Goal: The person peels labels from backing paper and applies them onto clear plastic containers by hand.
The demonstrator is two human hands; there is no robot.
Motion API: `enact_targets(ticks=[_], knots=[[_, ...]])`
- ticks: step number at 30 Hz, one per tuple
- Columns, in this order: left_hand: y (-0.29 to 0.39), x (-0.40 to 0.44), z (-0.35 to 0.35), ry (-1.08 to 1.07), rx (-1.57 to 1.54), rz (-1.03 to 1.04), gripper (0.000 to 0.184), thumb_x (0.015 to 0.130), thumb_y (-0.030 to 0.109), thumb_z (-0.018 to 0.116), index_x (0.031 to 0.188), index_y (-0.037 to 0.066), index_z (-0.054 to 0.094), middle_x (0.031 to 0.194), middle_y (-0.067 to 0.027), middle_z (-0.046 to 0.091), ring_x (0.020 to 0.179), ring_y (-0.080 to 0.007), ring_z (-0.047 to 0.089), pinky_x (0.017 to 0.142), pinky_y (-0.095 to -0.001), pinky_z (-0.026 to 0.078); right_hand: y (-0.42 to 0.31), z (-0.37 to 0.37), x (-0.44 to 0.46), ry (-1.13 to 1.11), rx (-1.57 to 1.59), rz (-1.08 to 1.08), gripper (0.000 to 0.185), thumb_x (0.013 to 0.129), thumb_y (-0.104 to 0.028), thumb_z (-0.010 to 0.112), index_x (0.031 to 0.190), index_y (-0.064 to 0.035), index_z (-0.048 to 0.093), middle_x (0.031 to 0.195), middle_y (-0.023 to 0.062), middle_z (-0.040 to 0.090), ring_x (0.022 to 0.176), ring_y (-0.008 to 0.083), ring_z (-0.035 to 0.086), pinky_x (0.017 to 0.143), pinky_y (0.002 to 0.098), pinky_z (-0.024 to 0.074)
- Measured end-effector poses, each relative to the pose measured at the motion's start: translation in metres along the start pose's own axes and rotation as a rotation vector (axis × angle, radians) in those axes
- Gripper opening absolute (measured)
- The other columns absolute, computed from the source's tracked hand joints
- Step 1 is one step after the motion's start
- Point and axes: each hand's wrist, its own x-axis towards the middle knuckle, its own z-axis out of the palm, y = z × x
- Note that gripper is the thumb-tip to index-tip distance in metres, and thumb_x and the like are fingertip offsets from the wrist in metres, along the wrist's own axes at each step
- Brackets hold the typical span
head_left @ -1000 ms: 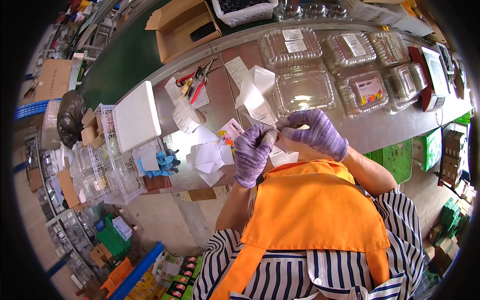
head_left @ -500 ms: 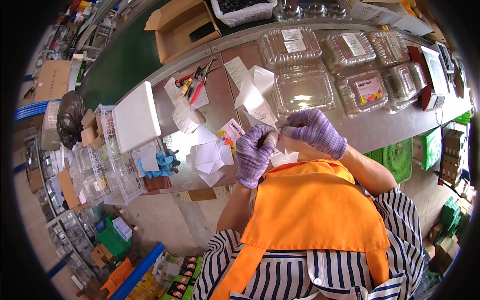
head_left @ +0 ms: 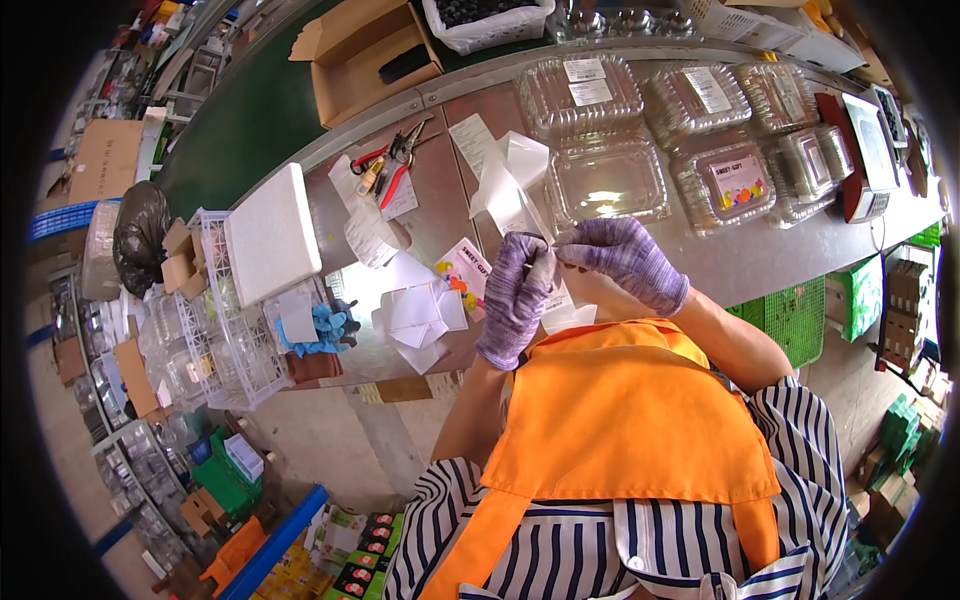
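Fingers: left hand point(head_left: 513, 298), right hand point(head_left: 632, 262) pinched narrow, I can't tell on what, before clamshell point(head_left: 607, 182).
Label strip point(head_left: 506, 198): left of clamshell.

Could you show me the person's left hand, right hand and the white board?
Left hand point(head_left: 513, 303): head view, middle of the glove.
Right hand point(head_left: 630, 260): head view, middle of the glove.
White board point(head_left: 272, 235): head view, its flat face.

The left hand point(head_left: 515, 302), gloved in mottled purple knit, and the right hand point(head_left: 627, 263), gloved alike, meet tip to tip above the grey metal worktop point(head_left: 725, 262), pinching a small pale piece point(head_left: 549, 249) too tiny to identify. White printed label paper point(head_left: 508, 197) lies just beyond. Clear plastic clamshell boxes point(head_left: 606, 180) stand beyond the right hand; red-handled pliers point(head_left: 396, 187) lie farther left.
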Motion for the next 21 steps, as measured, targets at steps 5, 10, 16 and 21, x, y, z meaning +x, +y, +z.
enact_targets(ticks=[5,10,16,21], knots=[[-0.015,0.001,0.000,-0.054,-0.037,-0.097,0.011,0.089,0.014,0.059,0.087,0.007,0.050,0.076,0.0017,0.048,0.069,-0.0056,0.045,0.061,-0.0217,0.040,0.017,-0.002,0.005,0.006,0.169,0.096,0.023,0.085,-0.019,0.065,0.099,-0.0007,0.065,0.080,0.0020,0.063,0.074,0.0077,0.059,0.069,0.0225,0.0482],[-0.042,0.010,-0.037,0.312,-0.111,0.001,0.016,0.089,0.019,0.060,0.080,0.009,0.050,0.075,0.0020,0.047,0.068,-0.0093,0.044,0.063,-0.0238,0.039,0.005,-0.037,-0.004,0.099,0.031,-0.030,0.021,0.088,-0.023,0.061,0.097,-0.0037,0.060,0.073,-0.0005,0.059,0.060,0.0053,0.056,0.050,0.0175,0.0432],[-0.112,0.030,-0.139,0.505,-0.749,-0.266,0.007,0.084,0.005,0.054,0.085,0.011,0.050,0.071,-0.0036,0.053,0.055,-0.0153,0.048,0.052,-0.0283,0.043,0.041,-0.101,-0.003,0.376,-0.266,-0.103,0.014,0.086,-0.012,0.062,0.096,-0.0024,0.061,0.081,0.0069,0.067,0.066,0.0087,0.063,0.052,0.0211,0.0473],[-0.095,0.031,-0.081,0.034,-0.180,-0.116,0.027,0.077,-0.003,0.039,0.096,0.004,0.056,0.082,-0.0051,0.061,0.071,-0.0132,0.058,0.068,-0.0238,0.049,0.059,-0.120,0.000,0.490,-0.716,-0.371,0.013,0.081,-0.009,0.065,0.093,-0.0058,0.063,0.080,0.0103,0.065,0.069,0.0211,0.065,0.063,0.0306,0.0516]])
